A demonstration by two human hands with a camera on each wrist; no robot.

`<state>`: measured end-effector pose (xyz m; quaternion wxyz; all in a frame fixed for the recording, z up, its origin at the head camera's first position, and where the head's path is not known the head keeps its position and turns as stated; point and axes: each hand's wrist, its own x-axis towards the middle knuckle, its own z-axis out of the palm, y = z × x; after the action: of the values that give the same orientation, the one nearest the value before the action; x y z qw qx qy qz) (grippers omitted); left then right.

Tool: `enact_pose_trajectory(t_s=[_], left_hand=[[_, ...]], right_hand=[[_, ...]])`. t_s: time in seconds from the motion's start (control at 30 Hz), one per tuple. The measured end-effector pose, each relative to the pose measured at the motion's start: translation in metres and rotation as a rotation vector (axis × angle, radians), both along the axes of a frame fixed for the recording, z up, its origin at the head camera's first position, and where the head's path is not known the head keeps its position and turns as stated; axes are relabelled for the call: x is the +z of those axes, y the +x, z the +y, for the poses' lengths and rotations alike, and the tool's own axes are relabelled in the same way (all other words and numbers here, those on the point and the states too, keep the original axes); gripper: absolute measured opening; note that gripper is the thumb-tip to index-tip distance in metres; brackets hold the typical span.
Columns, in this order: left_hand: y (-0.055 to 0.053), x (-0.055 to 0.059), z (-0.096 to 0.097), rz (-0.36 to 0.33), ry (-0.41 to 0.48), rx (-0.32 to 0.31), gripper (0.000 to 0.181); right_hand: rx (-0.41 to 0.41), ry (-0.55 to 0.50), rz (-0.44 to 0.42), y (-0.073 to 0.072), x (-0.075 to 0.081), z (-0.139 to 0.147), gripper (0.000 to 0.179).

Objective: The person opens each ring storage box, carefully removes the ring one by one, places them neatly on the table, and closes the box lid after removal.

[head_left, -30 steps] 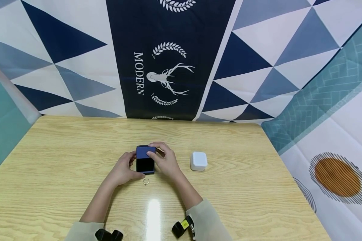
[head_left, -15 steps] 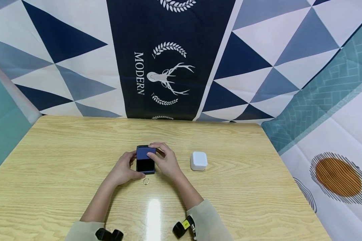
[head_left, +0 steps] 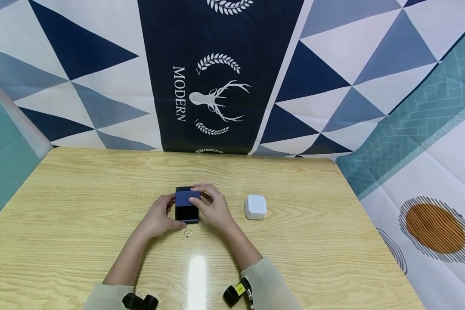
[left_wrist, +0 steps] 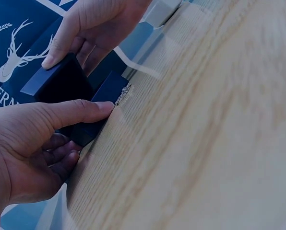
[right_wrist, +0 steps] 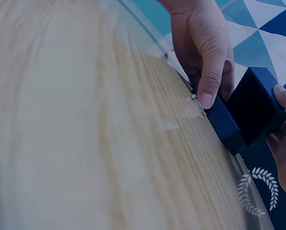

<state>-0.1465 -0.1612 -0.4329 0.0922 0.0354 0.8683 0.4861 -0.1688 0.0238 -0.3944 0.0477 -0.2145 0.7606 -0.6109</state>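
Observation:
A dark blue ring box (head_left: 187, 214) stands on the table with its lid (head_left: 186, 198) tilted up, its black inside showing. My left hand (head_left: 160, 216) grips the base from the left, the thumb pressed along the front side. From the right, my right hand (head_left: 214, 208) pinches the raised lid; in the left wrist view its thumb lies on the lid's edge (left_wrist: 49, 76). A ring (head_left: 187, 233) with small sparkling stones lies on the wood just in front of the box, close to my left thumb tip (right_wrist: 207, 100).
To the right of my hands stands a small white cube-shaped box (head_left: 255, 207) with rounded edges. The wooden table (head_left: 302, 241) ends at a patterned cloth (head_left: 217, 86) behind. Black wrist cameras (head_left: 140, 302) sit at both sleeves.
The lid has tipped slightly forward, so a bit less of the black inside shows. Both hands keep almost the same place, and the ring lies where it was.

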Motion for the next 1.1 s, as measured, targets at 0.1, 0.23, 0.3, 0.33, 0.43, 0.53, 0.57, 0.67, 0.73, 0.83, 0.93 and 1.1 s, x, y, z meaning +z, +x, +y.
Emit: enact_pose_trajectory(t_s=[0.1,0.23,0.3,0.33,0.43,0.53,0.57,0.67,0.73,0.83,0.93,1.1], left_hand=[[0.0002,0.0003,0.0002,-0.003,-0.005,-0.001,0.092],[0.0005,0.0003,0.0006,-0.003,-0.006,-0.003,0.092],[0.0007,0.0001,0.0006,-0.003,-0.003,-0.004,0.092],[0.0008,0.0,0.0006,-0.003,-0.001,-0.004,0.092],[0.0011,-0.0002,0.0005,-0.005,0.002,-0.004,0.092],[0.0013,-0.0003,0.0005,-0.003,0.003,-0.004,0.092],[0.0013,-0.0003,0.0006,-0.003,0.003,-0.005,0.092],[0.0015,0.0,0.0007,-0.002,0.005,-0.004,0.092],[0.0015,0.0003,0.0009,-0.004,0.007,-0.003,0.092],[0.0013,0.0005,0.0008,-0.006,0.004,-0.002,0.092],[0.0012,0.0003,0.0005,-0.008,0.001,-0.001,0.092],[0.0011,0.0003,0.0005,-0.012,0.003,0.0,0.092]], right_hand=[[0.001,0.025,-0.007,0.0022,0.0022,0.0007,0.027],[0.004,0.041,0.0,0.0032,0.002,0.0014,0.027],[0.01,0.047,0.006,0.0032,0.0013,0.002,0.027],[0.014,0.048,0.008,0.0032,0.0011,0.0024,0.028],[0.027,0.053,0.012,0.0033,0.0007,0.0033,0.028],[0.033,0.053,0.016,0.0032,0.0003,0.0037,0.028],[0.034,0.052,0.017,0.0031,0.0001,0.0038,0.028],[0.036,0.052,0.022,0.0033,0.0003,0.004,0.028],[0.038,0.055,0.025,0.0037,0.001,0.0042,0.027],[0.045,0.069,0.033,0.0039,0.0026,0.0047,0.026],[0.05,0.084,0.043,0.004,0.0036,0.005,0.026],[0.051,0.093,0.051,0.0044,0.0036,0.0049,0.026]])
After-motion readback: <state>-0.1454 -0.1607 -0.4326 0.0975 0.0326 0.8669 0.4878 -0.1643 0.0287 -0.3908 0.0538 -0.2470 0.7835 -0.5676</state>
